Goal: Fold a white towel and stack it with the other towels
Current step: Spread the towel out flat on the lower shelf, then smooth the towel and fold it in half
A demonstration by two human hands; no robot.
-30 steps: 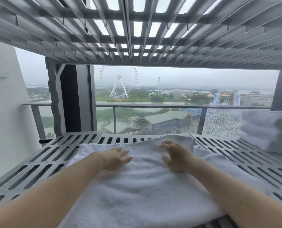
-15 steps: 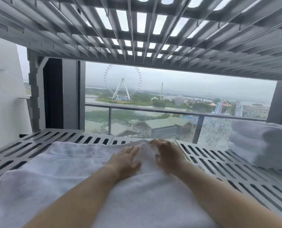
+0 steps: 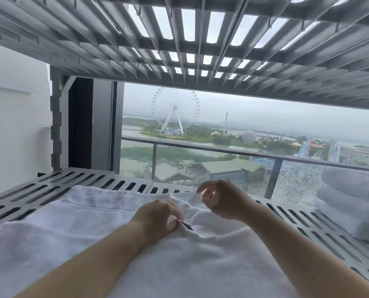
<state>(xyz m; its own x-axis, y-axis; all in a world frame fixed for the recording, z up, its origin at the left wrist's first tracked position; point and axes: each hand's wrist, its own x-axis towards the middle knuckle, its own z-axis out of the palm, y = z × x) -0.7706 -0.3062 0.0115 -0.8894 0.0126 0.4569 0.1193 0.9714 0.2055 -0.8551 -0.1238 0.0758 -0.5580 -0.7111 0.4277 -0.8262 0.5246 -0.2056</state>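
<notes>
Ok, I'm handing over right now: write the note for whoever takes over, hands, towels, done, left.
Left hand: pinches the white towel at a bunched spot by a small dark tag.
Right hand: fingers curled at a raised part of the towel; grip cannot be told.
The towel lies spread on the slatted shelf; stack of folded towels at the shelf's right end.
Done: towel laid out. Left: fold it, set it on the stack.
</notes>
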